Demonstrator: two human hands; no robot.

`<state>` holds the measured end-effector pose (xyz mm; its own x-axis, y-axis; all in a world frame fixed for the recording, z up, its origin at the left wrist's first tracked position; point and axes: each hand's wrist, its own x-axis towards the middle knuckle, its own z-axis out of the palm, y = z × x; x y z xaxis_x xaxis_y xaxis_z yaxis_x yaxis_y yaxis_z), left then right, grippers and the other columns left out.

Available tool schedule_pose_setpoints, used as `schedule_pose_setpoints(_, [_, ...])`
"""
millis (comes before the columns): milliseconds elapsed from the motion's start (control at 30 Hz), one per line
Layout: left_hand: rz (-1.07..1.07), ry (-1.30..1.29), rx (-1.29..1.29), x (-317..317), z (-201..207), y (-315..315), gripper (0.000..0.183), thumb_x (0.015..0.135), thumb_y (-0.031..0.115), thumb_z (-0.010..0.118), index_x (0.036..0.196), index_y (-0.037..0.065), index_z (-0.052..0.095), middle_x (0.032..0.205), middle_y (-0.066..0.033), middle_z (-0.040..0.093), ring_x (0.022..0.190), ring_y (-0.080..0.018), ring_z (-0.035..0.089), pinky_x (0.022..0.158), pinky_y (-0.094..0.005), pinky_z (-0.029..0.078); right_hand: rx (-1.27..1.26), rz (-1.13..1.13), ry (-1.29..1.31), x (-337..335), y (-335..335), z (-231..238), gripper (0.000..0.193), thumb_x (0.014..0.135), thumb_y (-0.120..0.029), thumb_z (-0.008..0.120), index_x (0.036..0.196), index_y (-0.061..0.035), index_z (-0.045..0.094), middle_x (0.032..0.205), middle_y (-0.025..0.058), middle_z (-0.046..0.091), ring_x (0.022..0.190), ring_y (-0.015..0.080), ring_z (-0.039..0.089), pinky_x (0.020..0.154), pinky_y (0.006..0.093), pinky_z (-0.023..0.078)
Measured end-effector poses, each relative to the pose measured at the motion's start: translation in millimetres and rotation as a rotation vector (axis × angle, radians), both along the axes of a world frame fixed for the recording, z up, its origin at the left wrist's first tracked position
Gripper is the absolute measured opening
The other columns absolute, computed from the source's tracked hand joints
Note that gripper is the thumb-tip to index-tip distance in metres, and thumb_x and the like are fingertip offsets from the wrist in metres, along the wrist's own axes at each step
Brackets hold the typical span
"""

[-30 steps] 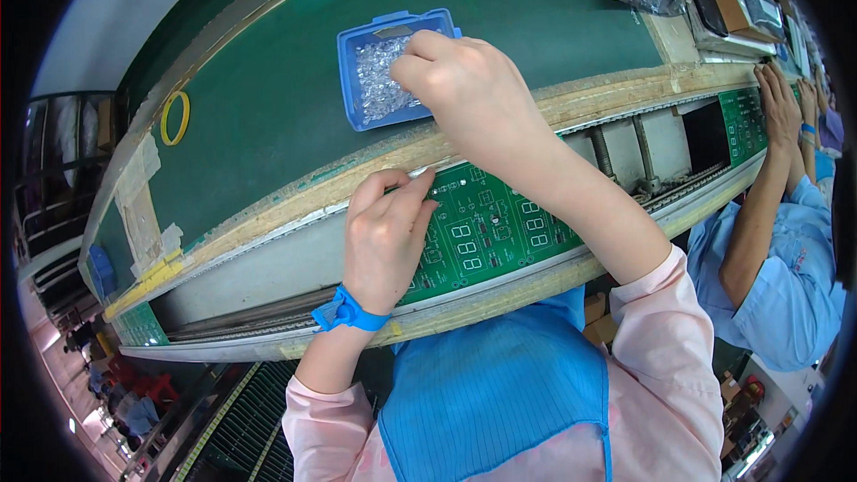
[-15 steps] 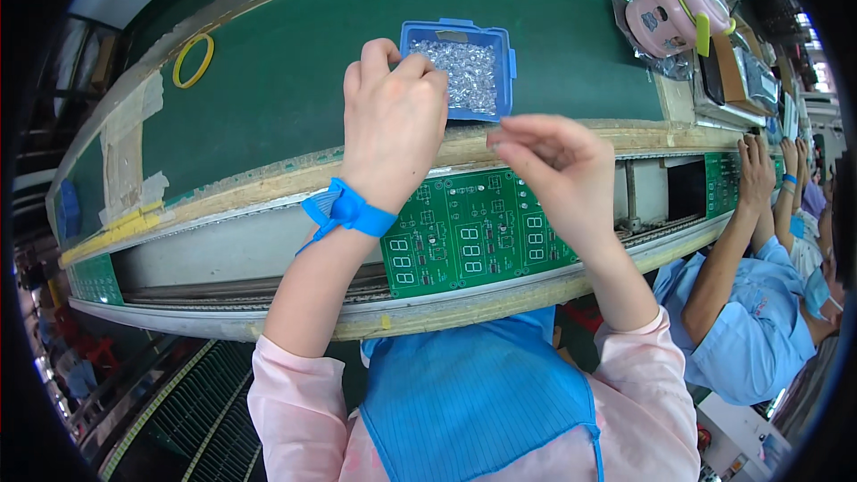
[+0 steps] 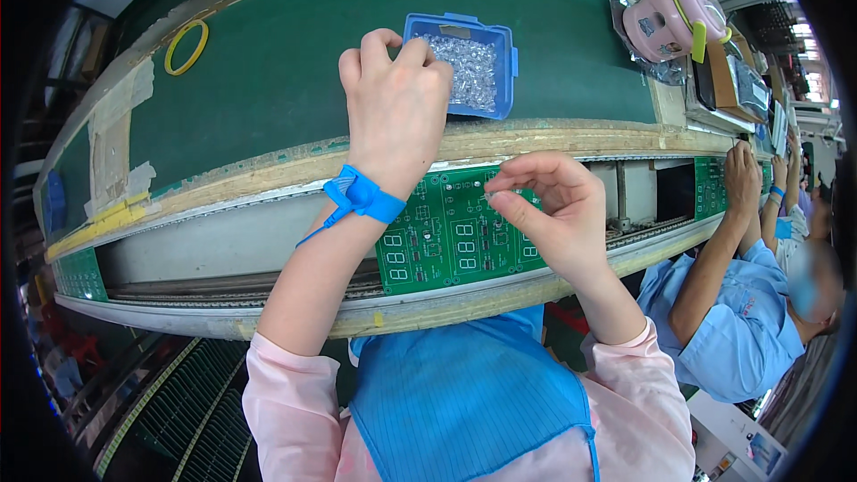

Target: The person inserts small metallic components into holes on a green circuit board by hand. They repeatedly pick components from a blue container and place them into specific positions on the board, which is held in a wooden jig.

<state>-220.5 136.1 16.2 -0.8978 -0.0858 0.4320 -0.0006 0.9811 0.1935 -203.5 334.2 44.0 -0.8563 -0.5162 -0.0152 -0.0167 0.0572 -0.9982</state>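
Note:
My left hand (image 3: pixel 398 107), with a blue strap (image 3: pixel 361 196) on its wrist, is at the left side of a blue plastic bin (image 3: pixel 506 49). Its fingers curl closed and their tips are hidden. Many tiny clear parts (image 3: pixel 471 70) fill the bin. Over a green circuit board (image 3: pixel 430 261), my right hand (image 3: pixel 561 212) pinches thumb and forefinger together; whatever sits between the tips is too small to name. White-outlined digit shapes and small mounted parts show on the board, which lies in the rail track in front of me.
A wooden ledge (image 3: pixel 268 174) runs between the track and the green work surface (image 3: pixel 268 62). A yellow tape ring (image 3: pixel 203 52) lies far left, and a pink container (image 3: pixel 665 25) stands far right. At right, a co-worker's arm (image 3: pixel 714 259) reaches toward another board (image 3: pixel 711 187).
My right hand has moved from near the bin's front edge down and nearer, over the board. My left hand stays beside the bin, its fingers slightly shifted. The view has shifted a little.

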Motion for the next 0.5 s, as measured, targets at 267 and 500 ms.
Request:
schedule_pose_setpoints(267, [-0.228, 0.266, 0.398, 17, 13, -7, 0.007, 0.072, 0.0, 0.074, 0.076, 0.003, 0.07, 0.081, -0.0051, 0.071, 0.088, -0.0249, 0.066, 0.079, -0.0377, 0.051, 0.366, 0.126, 0.581, -12, -1, -24, 0.028, 0.078, 0.004, 0.072, 0.105, -0.0034, 0.067, 0.089, 0.0073, 0.069, 0.087, 0.0267, 0.062, 0.075, 0.0372, 0.051])
schedule_pose_setpoints(500, [-0.285, 0.154, 0.561, 52, 20, -1, 0.015, 0.074, -0.006, 0.071, 0.088, 0.001, 0.071, 0.082, -0.0082, 0.069, 0.089, -0.0266, 0.066, 0.075, -0.0353, 0.053, 0.454, 0.168, 0.761, -16, -5, -32, 0.029, 0.076, 0.002, 0.072, 0.104, -0.0041, 0.067, 0.087, 0.008, 0.066, 0.086, 0.0272, 0.06, 0.076, 0.0392, 0.05])
